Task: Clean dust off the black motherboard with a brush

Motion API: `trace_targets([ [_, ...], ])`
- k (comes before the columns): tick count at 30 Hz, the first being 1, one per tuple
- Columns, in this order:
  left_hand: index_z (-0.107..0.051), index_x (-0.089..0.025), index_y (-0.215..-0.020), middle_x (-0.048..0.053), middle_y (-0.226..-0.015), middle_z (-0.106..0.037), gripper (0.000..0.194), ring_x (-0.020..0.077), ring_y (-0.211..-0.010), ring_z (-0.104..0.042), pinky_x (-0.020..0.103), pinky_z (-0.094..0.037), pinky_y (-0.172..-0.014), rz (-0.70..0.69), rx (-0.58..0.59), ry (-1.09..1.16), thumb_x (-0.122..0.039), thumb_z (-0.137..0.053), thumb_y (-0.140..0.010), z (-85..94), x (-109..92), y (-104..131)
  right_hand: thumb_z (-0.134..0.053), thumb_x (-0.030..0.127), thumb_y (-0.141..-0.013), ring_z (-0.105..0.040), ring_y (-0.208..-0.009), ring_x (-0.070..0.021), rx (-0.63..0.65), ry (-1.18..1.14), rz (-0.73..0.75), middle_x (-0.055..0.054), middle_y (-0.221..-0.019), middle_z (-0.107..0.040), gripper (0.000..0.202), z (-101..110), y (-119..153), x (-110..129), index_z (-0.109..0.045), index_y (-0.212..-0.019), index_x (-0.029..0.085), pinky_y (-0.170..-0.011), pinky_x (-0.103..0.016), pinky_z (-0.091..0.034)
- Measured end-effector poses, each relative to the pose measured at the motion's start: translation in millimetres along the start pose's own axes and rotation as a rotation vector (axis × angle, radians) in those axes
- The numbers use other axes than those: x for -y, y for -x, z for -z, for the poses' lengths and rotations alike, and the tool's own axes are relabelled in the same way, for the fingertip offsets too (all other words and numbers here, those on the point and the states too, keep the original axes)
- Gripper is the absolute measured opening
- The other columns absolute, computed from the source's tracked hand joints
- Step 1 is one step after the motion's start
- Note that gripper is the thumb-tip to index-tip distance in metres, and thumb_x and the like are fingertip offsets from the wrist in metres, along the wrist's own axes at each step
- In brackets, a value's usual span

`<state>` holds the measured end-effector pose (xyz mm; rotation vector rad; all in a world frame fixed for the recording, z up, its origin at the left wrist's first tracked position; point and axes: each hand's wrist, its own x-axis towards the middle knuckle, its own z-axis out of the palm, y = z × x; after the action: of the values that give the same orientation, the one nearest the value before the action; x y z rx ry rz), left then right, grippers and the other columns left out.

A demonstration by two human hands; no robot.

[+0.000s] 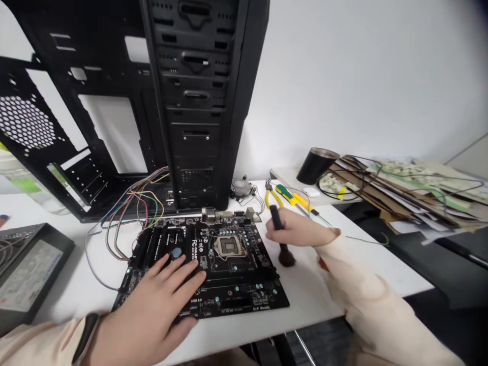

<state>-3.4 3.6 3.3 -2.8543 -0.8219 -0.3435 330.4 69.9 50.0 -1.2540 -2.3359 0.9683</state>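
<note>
A black motherboard (244, 284) lies flat on the white table, its bare CPU socket (230, 247) facing up. Across its left part my left hand (163, 300) rests with fingers spread, holding nothing. My right hand (295, 227) is wrapped round the dark handle of a brush (285, 255), just right of the board. The brush's bristles point down at the tabletop. Thin coloured wires (147, 203) run from the open black computer case (198, 117) behind the board down to its left side.
A power supply (34, 269) sits at the left. Behind my right hand are pliers (272, 193), screwdrivers (292, 195), a small fan (242, 188) and a black cup (317, 165). Stacked cardboard and papers (404, 198) lie at the right. The table's front edge is near.
</note>
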Motion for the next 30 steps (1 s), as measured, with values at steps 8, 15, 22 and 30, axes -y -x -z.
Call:
trace_targets([
  [8,-0.049,-0.019,-0.133,0.006,-0.131,-0.058,0.055,0.0274,-0.115,-0.057,0.045,-0.041,-0.101,-0.050,-0.041,-0.057,-0.034,-0.057,-0.081,-1.8,4,-3,-0.058,0.026,-0.078,-0.035,-0.045,-0.0057,0.010,-0.029,0.102,0.005,-0.047,-0.042,0.029,-11,-4,3,-0.052,-0.052,0.016,-0.044,-0.021,-0.030],
  [15,-0.052,-0.019,-0.130,0.007,-0.129,-0.059,0.052,0.0288,-0.113,-0.057,0.047,-0.040,-0.100,-0.062,-0.041,-0.045,-0.032,-0.056,-0.080,-5.7,6,-5,-0.056,0.037,-0.082,-0.052,-0.061,-0.0107,0.032,-0.126,0.147,-0.003,-0.068,-0.061,0.026,-13,-4,7,-0.063,-0.073,0.014,-0.055,-0.023,-0.042],
  [22,-0.049,-0.017,-0.132,0.010,-0.131,-0.056,0.055,0.0324,-0.119,-0.053,0.052,-0.038,-0.101,0.004,0.023,0.108,-0.025,-0.054,-0.078,-2.4,2,-4,-0.050,0.038,-0.086,-0.033,-0.046,-0.0089,-0.054,0.037,0.094,0.002,-0.048,-0.037,0.041,-11,3,3,-0.044,-0.050,0.020,-0.044,-0.025,-0.030],
  [30,-0.052,-0.020,-0.130,0.011,-0.132,-0.054,0.046,0.0333,-0.125,-0.047,0.055,-0.027,-0.108,0.070,-0.010,0.113,-0.037,-0.052,-0.087,0.9,-4,-4,-0.048,0.039,-0.087,-0.034,-0.049,-0.0117,-0.039,0.274,0.145,-0.001,-0.049,-0.042,0.043,-27,3,-8,-0.041,-0.049,0.020,-0.047,-0.029,-0.029],
])
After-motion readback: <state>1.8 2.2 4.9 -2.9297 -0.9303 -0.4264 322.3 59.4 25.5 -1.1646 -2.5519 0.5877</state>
